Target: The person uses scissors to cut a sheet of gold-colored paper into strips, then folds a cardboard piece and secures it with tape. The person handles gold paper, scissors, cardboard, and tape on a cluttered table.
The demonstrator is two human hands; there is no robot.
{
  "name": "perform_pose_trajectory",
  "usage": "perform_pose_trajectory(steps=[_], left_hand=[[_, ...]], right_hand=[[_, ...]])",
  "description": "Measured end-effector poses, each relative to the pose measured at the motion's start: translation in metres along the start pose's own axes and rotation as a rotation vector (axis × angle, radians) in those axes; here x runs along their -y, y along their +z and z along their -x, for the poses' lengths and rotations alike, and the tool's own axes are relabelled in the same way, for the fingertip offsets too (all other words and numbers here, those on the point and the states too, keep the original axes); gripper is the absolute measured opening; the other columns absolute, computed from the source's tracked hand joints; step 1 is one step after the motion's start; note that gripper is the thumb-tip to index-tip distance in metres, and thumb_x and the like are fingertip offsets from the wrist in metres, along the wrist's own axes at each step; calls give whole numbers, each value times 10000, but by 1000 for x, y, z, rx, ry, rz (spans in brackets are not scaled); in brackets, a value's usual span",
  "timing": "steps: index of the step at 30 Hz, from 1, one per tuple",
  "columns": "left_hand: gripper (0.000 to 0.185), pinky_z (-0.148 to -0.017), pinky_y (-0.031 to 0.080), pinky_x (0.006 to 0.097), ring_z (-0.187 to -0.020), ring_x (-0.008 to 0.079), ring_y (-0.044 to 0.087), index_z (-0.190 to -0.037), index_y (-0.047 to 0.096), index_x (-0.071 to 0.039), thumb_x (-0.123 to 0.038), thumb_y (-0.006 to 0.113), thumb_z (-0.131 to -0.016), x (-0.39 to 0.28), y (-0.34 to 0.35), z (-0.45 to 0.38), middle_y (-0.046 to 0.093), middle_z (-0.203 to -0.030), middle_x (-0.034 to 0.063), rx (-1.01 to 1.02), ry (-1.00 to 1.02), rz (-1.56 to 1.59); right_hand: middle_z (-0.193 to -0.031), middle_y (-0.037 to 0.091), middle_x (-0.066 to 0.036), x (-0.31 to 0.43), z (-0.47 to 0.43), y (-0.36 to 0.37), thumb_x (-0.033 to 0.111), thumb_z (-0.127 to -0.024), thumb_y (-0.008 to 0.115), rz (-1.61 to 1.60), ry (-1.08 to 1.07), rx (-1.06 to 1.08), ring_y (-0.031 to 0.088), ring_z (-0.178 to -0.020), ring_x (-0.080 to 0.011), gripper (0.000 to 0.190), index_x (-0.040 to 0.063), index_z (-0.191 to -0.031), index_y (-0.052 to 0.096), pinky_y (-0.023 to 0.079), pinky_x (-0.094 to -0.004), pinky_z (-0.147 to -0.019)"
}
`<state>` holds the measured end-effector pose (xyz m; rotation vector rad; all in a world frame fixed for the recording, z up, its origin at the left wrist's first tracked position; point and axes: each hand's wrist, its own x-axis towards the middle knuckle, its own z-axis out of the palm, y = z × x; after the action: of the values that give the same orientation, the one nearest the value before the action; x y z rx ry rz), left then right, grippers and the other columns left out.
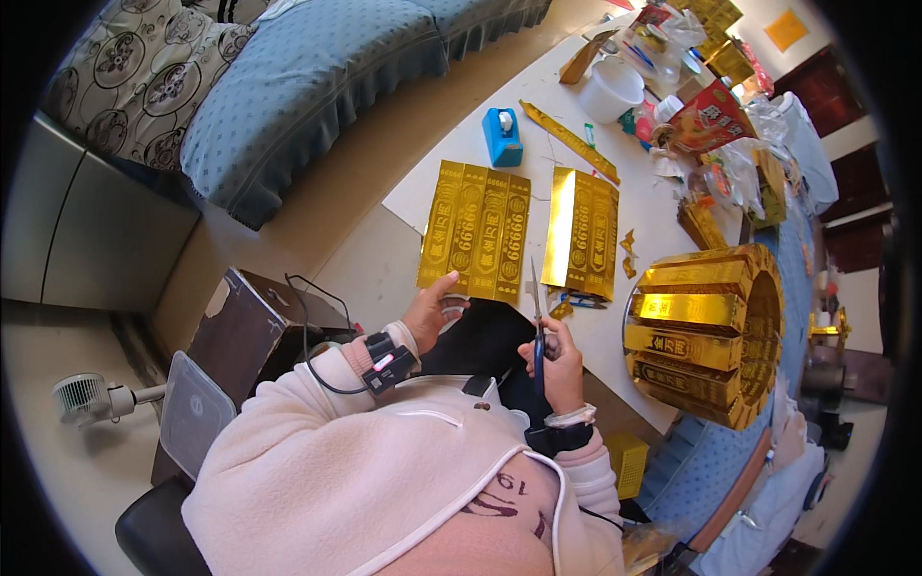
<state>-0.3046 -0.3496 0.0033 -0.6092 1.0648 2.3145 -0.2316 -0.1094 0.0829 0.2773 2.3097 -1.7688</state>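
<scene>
My left hand (434, 309) holds the near edge of a gold foil paper sheet (475, 230), embossed with characters and creased in lengthwise strips, its thumb on top. In my right hand (558, 363) is a pair of scissors (539, 345) with dark blue handles, the blades pointing away from me between two gold pieces. To the right of the blades a second stack or folded piece of gold foil paper (582, 234) lies on the white table. Small gold scraps (628, 253) lie beside it. Farther right stands a round ring-shaped construction of folded gold paper bars (684, 338).
A blue tape dispenser (503, 137) stands beyond the sheets, near a long gold strip (569, 140). A white bucket (611, 90), a red package (713, 119) and plastic bags crowd the far right of the table (468, 137). A dark cabinet (252, 324) stands at left.
</scene>
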Motion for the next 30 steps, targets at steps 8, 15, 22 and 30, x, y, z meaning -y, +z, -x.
perform_pose_trajectory(steps=[8,15,22,30], left_hand=[[306,-818,574,280,-886,171,708,-1243,625,-44,-189,692,-982,-1,5,-5,734,-1085,87,-27,35,18],[303,-846,614,276,-957,183,722,-1267,610,-31,-138,674,-991,17,30,5,725,-1124,90,-44,56,87],[295,-863,620,285,-1027,161,696,-1262,593,-31,-112,674,-990,30,44,13,697,-1168,73,-113,51,97],[309,-899,615,270,-1071,160,684,-1286,589,-20,-129,663,-1007,38,51,18,688,-1208,85,-90,28,100]], right_hand=[[-892,702,-55,-4,32,-5,101,-940,730,-195,294,322,606,-675,-56,382,46,-1265,537,501,-199,-590],[-850,642,-29,-31,50,1,224,-968,738,-213,315,359,547,-664,-62,419,60,-1269,498,456,-214,-595],[-793,576,2,-32,40,9,319,-969,737,-194,244,326,533,-646,-60,461,59,-1265,499,452,-216,-586],[-805,560,6,-31,34,13,383,-972,717,-282,233,273,547,-644,-63,496,47,-1265,501,464,-216,-577]])
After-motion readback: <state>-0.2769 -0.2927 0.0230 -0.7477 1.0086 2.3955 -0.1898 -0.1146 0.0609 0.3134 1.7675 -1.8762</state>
